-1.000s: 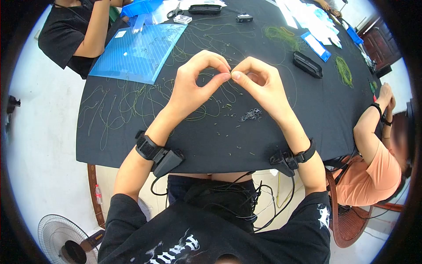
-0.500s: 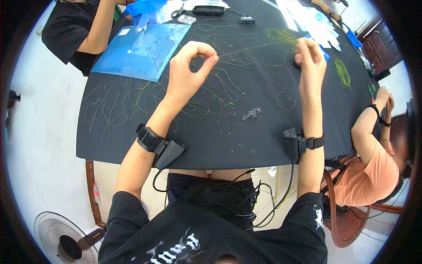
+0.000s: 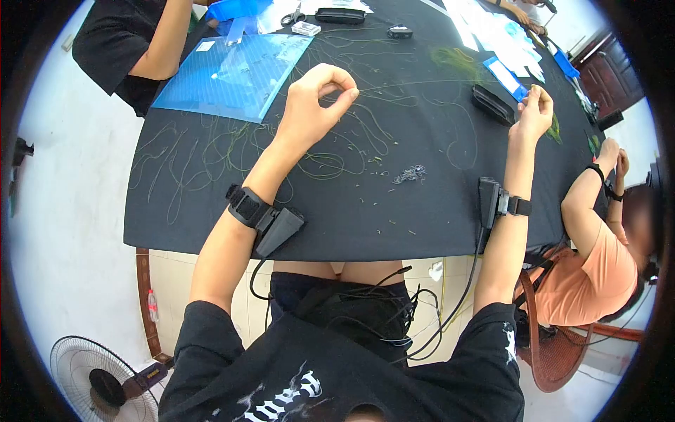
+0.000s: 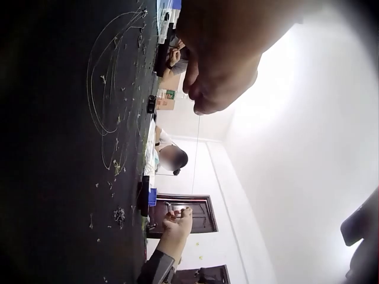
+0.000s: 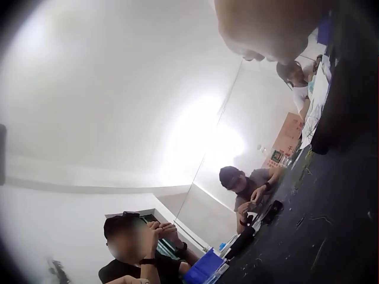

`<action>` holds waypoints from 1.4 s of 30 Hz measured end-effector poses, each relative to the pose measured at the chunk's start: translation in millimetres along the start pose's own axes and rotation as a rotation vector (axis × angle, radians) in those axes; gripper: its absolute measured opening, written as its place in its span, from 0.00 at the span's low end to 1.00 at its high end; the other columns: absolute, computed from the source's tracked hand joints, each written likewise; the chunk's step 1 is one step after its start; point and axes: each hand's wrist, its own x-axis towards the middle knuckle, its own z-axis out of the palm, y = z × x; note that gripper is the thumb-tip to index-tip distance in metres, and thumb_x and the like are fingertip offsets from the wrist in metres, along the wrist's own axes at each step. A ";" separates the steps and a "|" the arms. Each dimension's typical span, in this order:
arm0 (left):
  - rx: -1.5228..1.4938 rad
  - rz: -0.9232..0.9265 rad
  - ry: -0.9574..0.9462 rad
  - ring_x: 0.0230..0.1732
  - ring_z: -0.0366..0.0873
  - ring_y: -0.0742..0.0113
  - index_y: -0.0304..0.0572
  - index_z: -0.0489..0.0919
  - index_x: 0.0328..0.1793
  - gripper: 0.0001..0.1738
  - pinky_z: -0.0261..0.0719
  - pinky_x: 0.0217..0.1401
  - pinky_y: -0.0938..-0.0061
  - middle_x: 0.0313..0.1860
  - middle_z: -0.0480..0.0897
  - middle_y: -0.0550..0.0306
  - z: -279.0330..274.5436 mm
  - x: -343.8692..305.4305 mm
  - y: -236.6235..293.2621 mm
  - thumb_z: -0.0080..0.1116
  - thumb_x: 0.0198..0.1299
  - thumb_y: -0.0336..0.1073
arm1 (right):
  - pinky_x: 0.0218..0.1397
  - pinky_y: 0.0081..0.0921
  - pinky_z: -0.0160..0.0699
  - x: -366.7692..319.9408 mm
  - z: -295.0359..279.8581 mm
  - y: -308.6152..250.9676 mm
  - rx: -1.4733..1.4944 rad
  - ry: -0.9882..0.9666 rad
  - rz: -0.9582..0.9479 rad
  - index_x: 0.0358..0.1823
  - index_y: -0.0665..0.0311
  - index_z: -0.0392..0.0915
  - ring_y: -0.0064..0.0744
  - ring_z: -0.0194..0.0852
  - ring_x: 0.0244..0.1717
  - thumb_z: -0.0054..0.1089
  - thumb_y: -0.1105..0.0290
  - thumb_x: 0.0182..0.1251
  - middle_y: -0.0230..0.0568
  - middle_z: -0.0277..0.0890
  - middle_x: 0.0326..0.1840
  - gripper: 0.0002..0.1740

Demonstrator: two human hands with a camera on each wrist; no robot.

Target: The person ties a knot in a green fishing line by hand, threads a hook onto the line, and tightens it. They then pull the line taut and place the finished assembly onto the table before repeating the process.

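Observation:
A thin greenish thread point(image 3: 422, 83) runs taut between the two hands, above the black table. My left hand point(image 3: 320, 102) pinches its left end between thumb and index finger, the two forming a ring. Out to the right, my right hand point(image 3: 533, 118) has the other end between its fingertips, with the fingers bent. The same thread point(image 4: 197, 151) spans from hand to hand in the left wrist view, and the thread point(image 5: 206, 152) also shows against the bright wall in the right wrist view. Below the hands lies a small tangled grey clump point(image 3: 410, 174) among tiny clippings.
Loose green threads point(image 3: 323, 165) spread over the left of the black cloth point(image 3: 337, 232). A blue folder point(image 3: 235, 77) lies at back left, near scissors point(image 3: 292, 19). A black case point(image 3: 492, 105) and a blue-edged packet point(image 3: 505, 77) lie at right. Other people sit around the table.
A second ago both hands met fingertip to fingertip. My right hand has since moved far to the right, stretching the thread between them; my left hand has shifted only slightly.

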 end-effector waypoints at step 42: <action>-0.668 -0.280 -0.240 0.38 0.78 0.74 0.34 0.70 0.54 0.18 0.76 0.40 0.80 0.36 0.82 0.53 9.7 -11.8 47.1 0.60 0.59 0.31 | 0.36 0.19 0.68 -125.8 60.0 -88.6 0.194 -1.248 0.147 0.36 0.70 0.78 0.25 0.71 0.33 0.65 0.73 0.57 0.38 0.75 0.31 0.08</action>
